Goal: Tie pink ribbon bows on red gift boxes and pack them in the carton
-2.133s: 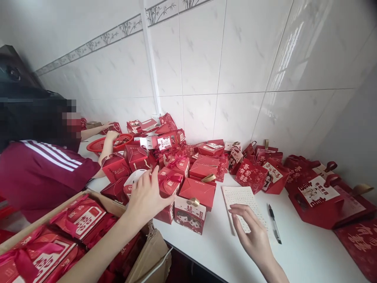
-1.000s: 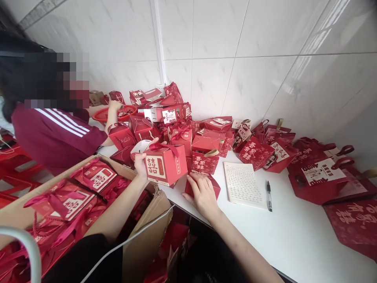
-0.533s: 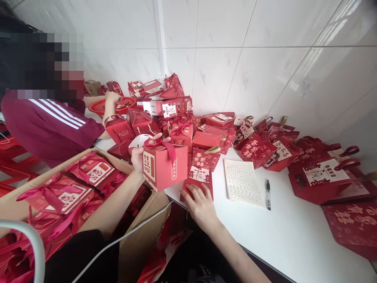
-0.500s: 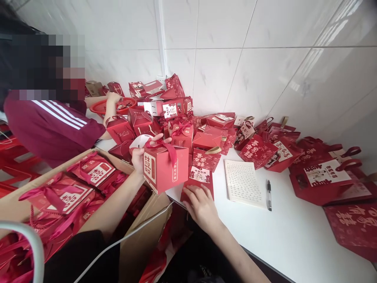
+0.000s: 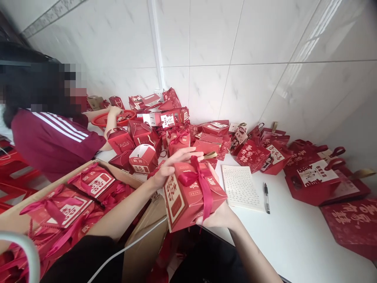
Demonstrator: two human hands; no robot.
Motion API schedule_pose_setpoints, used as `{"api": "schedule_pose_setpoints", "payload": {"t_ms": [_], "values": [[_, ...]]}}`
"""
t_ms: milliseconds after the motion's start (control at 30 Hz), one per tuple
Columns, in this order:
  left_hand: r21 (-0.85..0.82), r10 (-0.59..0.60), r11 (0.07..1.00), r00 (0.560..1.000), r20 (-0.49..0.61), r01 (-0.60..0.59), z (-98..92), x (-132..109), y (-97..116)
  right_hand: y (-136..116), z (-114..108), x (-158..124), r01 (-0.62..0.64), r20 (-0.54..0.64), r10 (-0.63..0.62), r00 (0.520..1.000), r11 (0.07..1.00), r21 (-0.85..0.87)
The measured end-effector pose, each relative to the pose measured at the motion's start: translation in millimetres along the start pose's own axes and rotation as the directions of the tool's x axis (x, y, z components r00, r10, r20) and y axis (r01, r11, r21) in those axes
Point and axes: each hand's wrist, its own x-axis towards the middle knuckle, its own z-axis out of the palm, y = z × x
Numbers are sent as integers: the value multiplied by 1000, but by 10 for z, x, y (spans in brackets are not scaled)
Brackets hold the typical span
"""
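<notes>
hands: left hand (image 5: 167, 167) grips top edge of ribboned red box (image 5: 191, 196) | right hand (image 5: 219, 214) cups underside | box tilted

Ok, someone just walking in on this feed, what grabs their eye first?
The red box with the ribbon bow, held close to the camera between the left hand and right hand. Behind it, a heap of red boxes sprawls along the white table against the tiled wall, and a person in a maroon shirt is at the far left.
</notes>
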Motion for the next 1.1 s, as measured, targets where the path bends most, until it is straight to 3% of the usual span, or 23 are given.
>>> {"api": "schedule_pose_setpoints", "payload": {"t_ms": [100, 167, 233, 333, 500, 600, 700, 800, 867, 933, 1000, 1100], "values": [[205, 149, 967, 989, 12, -148, -46, -3, -36, 8, -111, -138, -82, -209, 49, 977, 985, -154], [331, 161, 924, 981, 111, -190, -30, -25, -29, 0, -211, -226, -149, -309, 50, 950, 941, -305], [503, 95, 843, 972, 215, -193, 59, -41, -3, -16, -309, -310, -169, -348, 11, 937, 889, -426], [764, -2, 613, 967, 255, -200, 318, -30, 20, -38, -437, -492, -159, -338, -22, 941, 852, -499], [902, -182, 355, 929, 323, -244, 696, -73, -149, 49, -566, -1100, -283, -340, 115, 933, 819, -499], [964, -326, 165, 910, 255, -211, 623, -192, -333, 214, -540, -1568, -455, -409, 269, 872, 752, -476], [998, -444, 5, 894, 65, -70, 388, -266, -460, 366, -499, -1936, -561, -428, 390, 815, 718, -413], [997, -573, -10, 817, -64, 71, 199, -250, -490, 344, -585, -2057, -570, -466, 368, 805, 698, -433], [995, -613, 41, 788, -47, 92, 141, -232, -494, 208, -716, -1999, -533, -527, 254, 811, 693, -486], [995, -573, 87, 819, 11, 48, 109, -230, -510, 28, -845, -1875, -446, -562, 76, 823, 699, -559], [996, -462, 93, 885, 59, -19, 80, -240, -513, -124, -916, -1721, -343, -553, -72, 830, 716, -608], [992, -227, 39, 965, 129, -123, 78, -262, -385, -213, -895, -1473, -225, -525, -108, 844, 818, -530]]}}
